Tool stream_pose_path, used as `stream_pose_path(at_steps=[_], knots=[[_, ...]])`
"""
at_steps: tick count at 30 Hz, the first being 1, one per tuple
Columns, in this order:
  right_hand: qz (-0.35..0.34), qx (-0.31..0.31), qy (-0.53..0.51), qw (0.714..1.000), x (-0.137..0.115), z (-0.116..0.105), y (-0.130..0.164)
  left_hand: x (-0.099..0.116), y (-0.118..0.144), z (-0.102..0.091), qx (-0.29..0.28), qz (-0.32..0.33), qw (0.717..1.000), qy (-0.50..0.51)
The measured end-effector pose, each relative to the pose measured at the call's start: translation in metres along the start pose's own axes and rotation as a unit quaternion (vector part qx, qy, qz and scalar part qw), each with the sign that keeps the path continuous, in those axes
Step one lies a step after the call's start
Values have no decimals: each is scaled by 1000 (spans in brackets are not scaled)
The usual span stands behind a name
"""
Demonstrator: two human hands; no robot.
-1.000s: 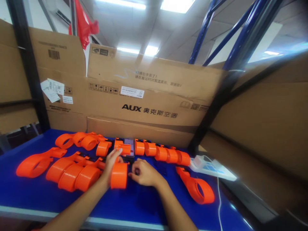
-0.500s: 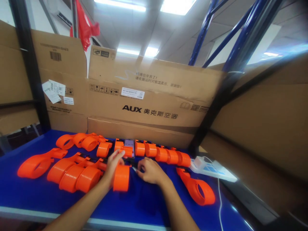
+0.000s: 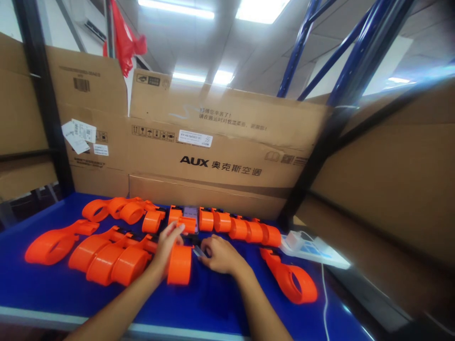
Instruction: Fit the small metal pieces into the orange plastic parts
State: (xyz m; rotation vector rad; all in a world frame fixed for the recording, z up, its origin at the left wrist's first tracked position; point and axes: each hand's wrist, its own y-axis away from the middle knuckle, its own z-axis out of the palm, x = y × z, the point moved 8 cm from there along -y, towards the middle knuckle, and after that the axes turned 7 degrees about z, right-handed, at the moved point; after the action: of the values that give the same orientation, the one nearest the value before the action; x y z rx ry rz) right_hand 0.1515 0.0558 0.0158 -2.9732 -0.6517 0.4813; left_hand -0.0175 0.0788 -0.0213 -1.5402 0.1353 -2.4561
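Observation:
My left hand (image 3: 168, 248) is closed round an orange plastic looped piece (image 3: 179, 265). The broad loop hangs below my fingers, and a smaller orange end (image 3: 187, 224) sticks out above them. Just to its right, my right hand (image 3: 220, 254) pinches a thin, pale, flat strip (image 3: 200, 252), angled toward the orange piece; its exact kind is unclear. A dark part (image 3: 194, 239) lies between the two hands, partly hidden. Close by on the left are several like orange looped pieces (image 3: 131, 265), overlapping in a row.
More orange loops (image 3: 239, 228) line the back of the blue table (image 3: 220, 317), around a phone (image 3: 191, 213). One single loop (image 3: 300, 284) lies at the right, near a white power strip (image 3: 313, 248) and its cable. A cardboard wall (image 3: 220, 189) closes off the back.
My right hand has turned slightly, so more of the pale strip shows. My left hand keeps hold of the orange looped piece in nearly the same place.

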Motion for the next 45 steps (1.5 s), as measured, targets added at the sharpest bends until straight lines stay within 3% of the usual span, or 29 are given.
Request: stream_pose_path(at_steps=[12,18,23,25,28,36,38,42,45], knots=[[-57,-25,-78,995,-12,8,-2,3,4,2,-11,-2,1000,-3],[-68,-3,-88,994,-8,0,-3,1,4,1,-1,1,1000,-6],[-48,23,-156,986,-2,-11,-6,0,5,1,2,-7,1000,-3],[-27,67,-226,972,4,-19,-8,-2,4,1,1,-7,1000,-2],[-11,127,-362,924,13,-28,-9,-5,2,-1,-4,-2,1000,-11],[-23,125,-593,795,16,-34,-10,-11,-1,-3,-18,14,999,-23],[-17,139,-599,789,17,-35,-10,-11,-1,-3,-18,19,999,-23],[34,179,-568,802,26,-33,-9,-11,0,-1,-26,17,999,-21],[47,180,-587,788,28,-30,-10,-13,1,-1,-30,10,999,-17]])
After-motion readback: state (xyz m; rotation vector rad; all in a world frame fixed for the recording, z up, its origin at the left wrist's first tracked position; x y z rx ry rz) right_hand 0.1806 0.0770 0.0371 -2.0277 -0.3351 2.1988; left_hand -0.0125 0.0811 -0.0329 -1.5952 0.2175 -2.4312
